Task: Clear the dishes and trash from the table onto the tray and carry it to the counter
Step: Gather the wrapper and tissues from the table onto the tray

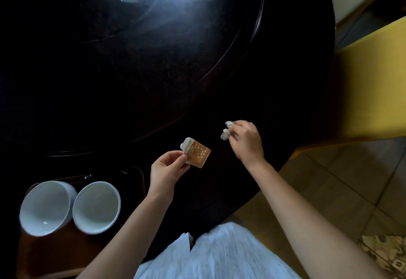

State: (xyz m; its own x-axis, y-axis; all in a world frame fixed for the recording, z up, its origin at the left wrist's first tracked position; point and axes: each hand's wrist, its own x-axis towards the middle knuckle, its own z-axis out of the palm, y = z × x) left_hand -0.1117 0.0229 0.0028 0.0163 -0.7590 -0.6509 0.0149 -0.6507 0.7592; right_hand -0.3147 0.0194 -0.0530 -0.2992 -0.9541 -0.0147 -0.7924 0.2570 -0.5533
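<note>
My left hand (168, 165) pinches a small orange and white wrapper (196, 152) above the dark round table (274, 103). To its right, my right hand (247, 140) is closed on a crumpled white tissue (225, 132) that sticks out past the fingers. At the lower left stand two empty white cups (47, 207) (96, 207) side by side on a dark tray (136, 179), which lies at the table's near edge. A dark spoon handle (86, 177) shows just behind the cups.
A raised round turntable (131, 48) fills the table's middle, with a pale reflection on it. A yellow chair seat (369, 94) stands to the right of the table. Tiled floor (342, 179) lies at the lower right.
</note>
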